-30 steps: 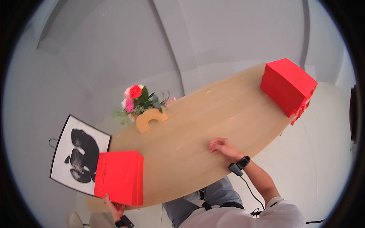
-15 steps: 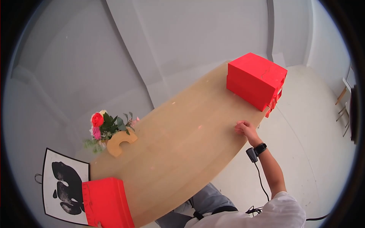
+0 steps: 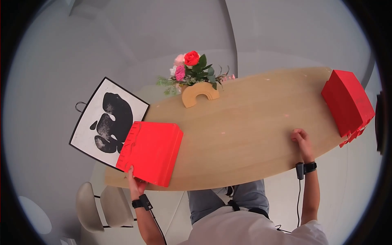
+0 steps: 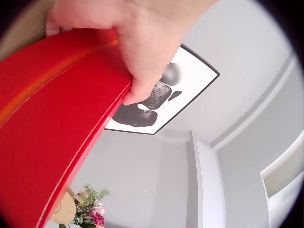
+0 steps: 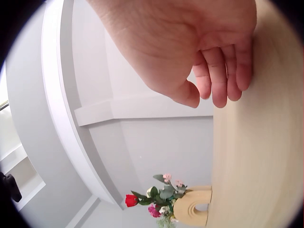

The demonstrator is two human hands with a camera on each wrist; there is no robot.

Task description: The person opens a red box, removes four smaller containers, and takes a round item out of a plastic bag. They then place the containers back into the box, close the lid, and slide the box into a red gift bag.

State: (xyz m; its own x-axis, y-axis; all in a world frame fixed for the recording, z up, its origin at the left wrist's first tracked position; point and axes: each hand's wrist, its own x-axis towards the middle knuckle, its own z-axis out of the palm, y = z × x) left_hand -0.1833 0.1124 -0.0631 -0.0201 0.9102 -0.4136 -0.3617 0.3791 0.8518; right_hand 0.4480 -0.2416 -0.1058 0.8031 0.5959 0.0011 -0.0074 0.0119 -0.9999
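My left hand [image 3: 136, 183] grips the near left corner of a red box [image 3: 153, 151] at the left end of the table. In the left wrist view its thumb lies along the thin edge of the red box [image 4: 61, 123], and the other fingers are partly hidden behind it. My right hand [image 3: 302, 143] is at the right part of the table, holding nothing. In the right wrist view the right hand's fingers [image 5: 218, 80] hang loosely bent beside the tabletop. Another red box [image 3: 349, 100] with ribbons stands at the far right end, beyond that hand.
A framed black-and-white picture [image 3: 107, 96] stands behind the left box and overlaps it. At the table's back edge are an arched wooden vase [image 3: 200, 90] and flowers [image 3: 191, 59]. Chairs [image 3: 116, 206] stand at the lower left. A cable [image 3: 299, 200] trails from my right wrist.
The head view swung right, then back left. My right hand has moved rightward over the table, closer to the far box. My left hand keeps its hold on the left box, now slightly turned.
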